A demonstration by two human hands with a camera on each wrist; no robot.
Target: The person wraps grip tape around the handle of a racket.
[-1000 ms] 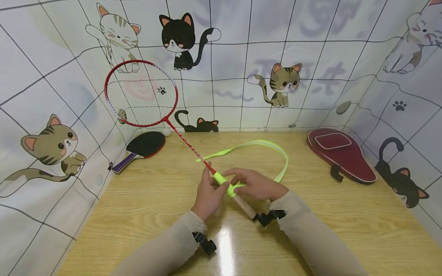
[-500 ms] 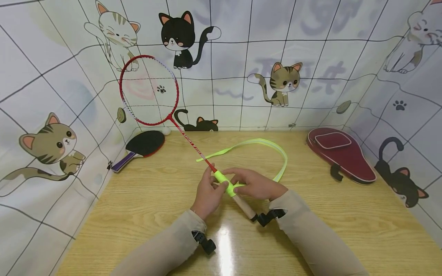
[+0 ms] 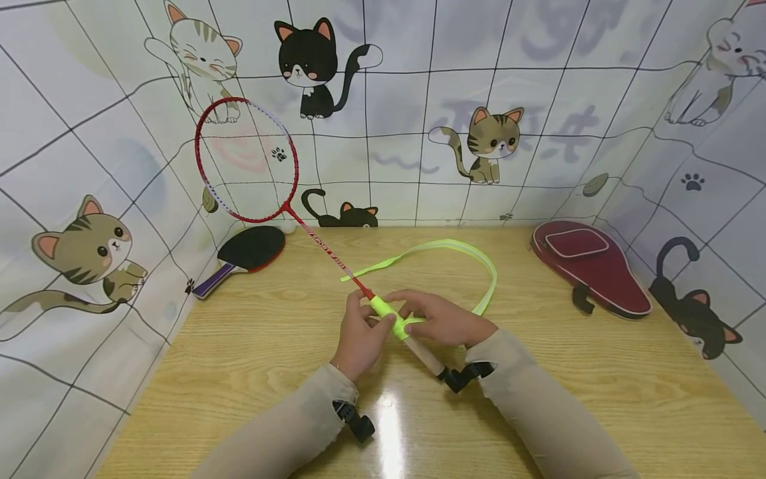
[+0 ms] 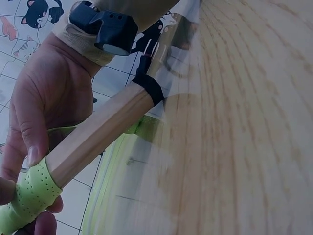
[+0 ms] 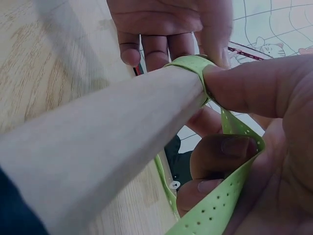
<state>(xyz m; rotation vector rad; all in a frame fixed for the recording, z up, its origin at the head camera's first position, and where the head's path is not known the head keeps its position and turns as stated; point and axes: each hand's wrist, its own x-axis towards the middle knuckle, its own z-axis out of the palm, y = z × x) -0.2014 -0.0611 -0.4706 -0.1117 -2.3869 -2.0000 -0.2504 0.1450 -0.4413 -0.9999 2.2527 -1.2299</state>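
A red badminton racket [image 3: 326, 249] slants up to the left, its head raised off the table. Green perforated tape [image 4: 34, 193] is wound round the upper handle; the lower wooden handle [image 5: 112, 122] is bare down to a black end cap. My left hand [image 3: 362, 339] grips the wrapped part, thumb on the tape. My right hand [image 3: 449, 320] pinches the tape where it leaves the handle, thumb against the wrap, and in the right wrist view the strip [image 5: 215, 208] runs across its curled fingers. The loose tail [image 3: 457, 245] curves behind on the table.
A black and red table tennis paddle [image 3: 251, 248] lies at the back left, with a white ball [image 3: 289, 227] beside it. At the back right is a dark red paddle case [image 3: 598, 269]. A cat-print cloth hangs round the wooden table [image 3: 239, 372].
The racket's head has turned about its shaft and shifted slightly, first right and then back left. Both hands stay at nearly the same place on the handle.
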